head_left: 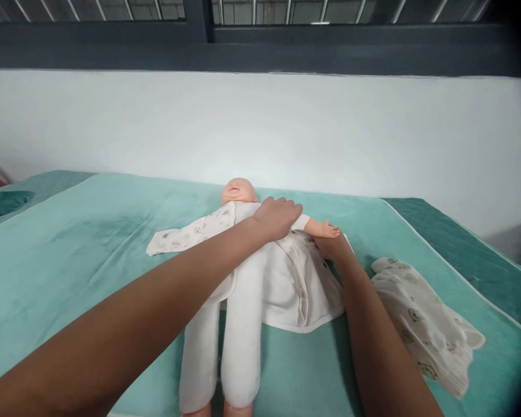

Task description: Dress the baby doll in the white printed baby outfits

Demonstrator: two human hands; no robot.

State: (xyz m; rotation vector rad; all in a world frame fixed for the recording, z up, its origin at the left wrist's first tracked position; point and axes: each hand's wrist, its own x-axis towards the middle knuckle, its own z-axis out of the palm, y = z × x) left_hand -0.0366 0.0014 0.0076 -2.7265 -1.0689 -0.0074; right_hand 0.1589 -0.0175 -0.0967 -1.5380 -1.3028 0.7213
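Note:
A baby doll (pixel 238 191) lies on its back on a teal mat (pixel 91 243), head toward the wall, legs in white fabric pointing at me. A white printed garment (pixel 286 284) is spread open under and beside its body. My left hand (pixel 278 217) rests palm down on the doll's chest and shoulder, fingers stretched out. My right hand (pixel 332 246) lies just under the doll's outstretched arm (pixel 323 229), against the garment's edge; its fingers are mostly hidden.
A second printed baby garment (pixel 425 324) lies crumpled on the mat at the right. A darker green mat edge (pixel 460 249) runs along the right side. A white wall and a dark window frame stand behind the mat.

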